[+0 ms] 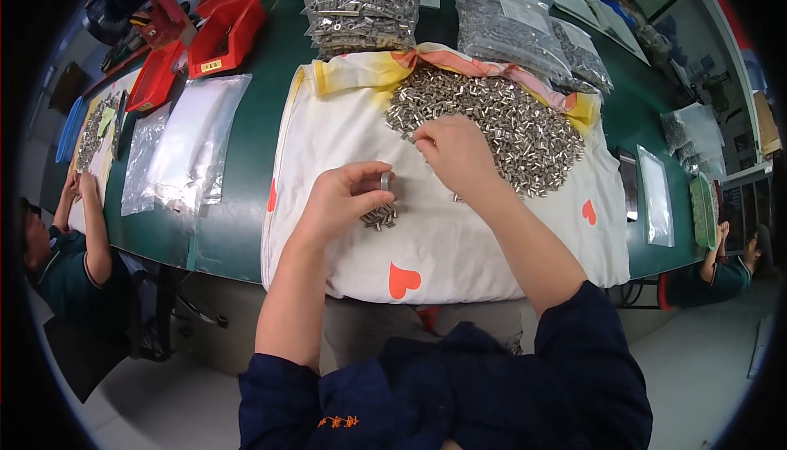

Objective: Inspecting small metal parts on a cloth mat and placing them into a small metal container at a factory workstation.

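While the left grip [343, 197] is clamped on a round metal piece [385, 180], the right grip [455, 151] has its fingertips together, any content hidden. Just below the left grip lies a small cluster of metal pieces [379, 218]; beside the right, a large heap [525, 134]. Beyond both, a clear bag [500, 36] bears a white label [525, 14], print illegible; far left, a red bin [234, 36] carries a pale, marked label [211, 66].

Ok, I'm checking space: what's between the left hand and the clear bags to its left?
Head view shows, from left hand to bags, white cloth, then green tabletop.
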The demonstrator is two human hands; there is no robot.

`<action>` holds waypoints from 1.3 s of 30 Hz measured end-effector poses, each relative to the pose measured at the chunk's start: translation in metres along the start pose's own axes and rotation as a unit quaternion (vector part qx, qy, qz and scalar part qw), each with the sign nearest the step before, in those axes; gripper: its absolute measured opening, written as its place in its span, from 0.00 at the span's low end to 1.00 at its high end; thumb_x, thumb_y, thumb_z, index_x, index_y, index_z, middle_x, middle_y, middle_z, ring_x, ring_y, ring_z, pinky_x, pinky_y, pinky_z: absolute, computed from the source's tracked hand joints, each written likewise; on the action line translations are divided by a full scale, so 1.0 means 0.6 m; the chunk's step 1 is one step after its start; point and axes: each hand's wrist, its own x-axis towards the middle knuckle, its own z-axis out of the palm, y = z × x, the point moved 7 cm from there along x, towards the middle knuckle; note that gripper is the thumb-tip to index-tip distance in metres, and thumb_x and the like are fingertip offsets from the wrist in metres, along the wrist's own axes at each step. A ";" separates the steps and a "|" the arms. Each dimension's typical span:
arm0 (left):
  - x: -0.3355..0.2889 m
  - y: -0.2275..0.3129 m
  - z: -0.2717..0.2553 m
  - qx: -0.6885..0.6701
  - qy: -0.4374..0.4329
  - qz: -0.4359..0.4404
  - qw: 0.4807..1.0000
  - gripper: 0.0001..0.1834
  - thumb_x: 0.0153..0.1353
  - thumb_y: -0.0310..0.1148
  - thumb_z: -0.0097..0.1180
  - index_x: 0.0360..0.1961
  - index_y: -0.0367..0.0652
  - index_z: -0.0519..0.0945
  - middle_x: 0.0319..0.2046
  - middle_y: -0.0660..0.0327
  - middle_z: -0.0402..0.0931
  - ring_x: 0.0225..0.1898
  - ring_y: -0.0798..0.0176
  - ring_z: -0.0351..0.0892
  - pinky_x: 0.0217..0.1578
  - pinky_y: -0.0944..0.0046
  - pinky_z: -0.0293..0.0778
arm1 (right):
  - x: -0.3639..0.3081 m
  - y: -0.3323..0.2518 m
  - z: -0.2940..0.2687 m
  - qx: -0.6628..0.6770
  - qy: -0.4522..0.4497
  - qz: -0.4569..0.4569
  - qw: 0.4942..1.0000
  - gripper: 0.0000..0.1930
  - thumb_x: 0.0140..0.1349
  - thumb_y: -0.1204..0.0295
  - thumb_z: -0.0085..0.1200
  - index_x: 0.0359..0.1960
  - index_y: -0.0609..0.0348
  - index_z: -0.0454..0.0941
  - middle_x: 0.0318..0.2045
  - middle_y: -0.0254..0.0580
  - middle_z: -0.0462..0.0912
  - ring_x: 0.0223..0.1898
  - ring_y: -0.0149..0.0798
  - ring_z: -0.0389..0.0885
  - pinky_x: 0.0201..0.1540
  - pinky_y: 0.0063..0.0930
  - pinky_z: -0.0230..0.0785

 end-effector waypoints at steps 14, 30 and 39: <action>0.001 0.000 -0.002 0.008 0.000 0.006 1.000 0.20 0.49 0.21 0.61 0.45 0.36 0.76 0.33 0.66 0.77 0.34 0.75 0.75 0.36 0.75 0.72 | -0.036 -0.028 0.038 -0.100 -0.038 -0.135 0.985 0.03 0.48 0.76 0.49 0.24 0.58 0.76 0.27 0.42 0.76 0.32 0.45 0.73 0.40 0.38 0.64; 0.000 -0.004 -0.005 -0.046 0.009 0.002 0.999 0.20 0.50 0.19 0.60 0.47 0.35 0.75 0.34 0.64 0.77 0.37 0.72 0.76 0.40 0.73 0.73 | -0.065 -0.038 0.040 0.352 0.017 0.014 0.936 0.05 0.51 0.77 0.55 0.30 0.60 0.75 0.27 0.33 0.78 0.28 0.27 0.76 0.29 0.20 0.68; -0.006 0.001 -0.010 -0.018 0.017 0.009 1.000 0.20 0.49 0.19 0.61 0.45 0.34 0.76 0.34 0.64 0.77 0.35 0.73 0.76 0.38 0.73 0.73 | -0.068 -0.038 0.048 0.377 0.002 0.048 0.925 0.05 0.47 0.77 0.57 0.26 0.60 0.75 0.25 0.39 0.77 0.29 0.39 0.76 0.30 0.28 0.70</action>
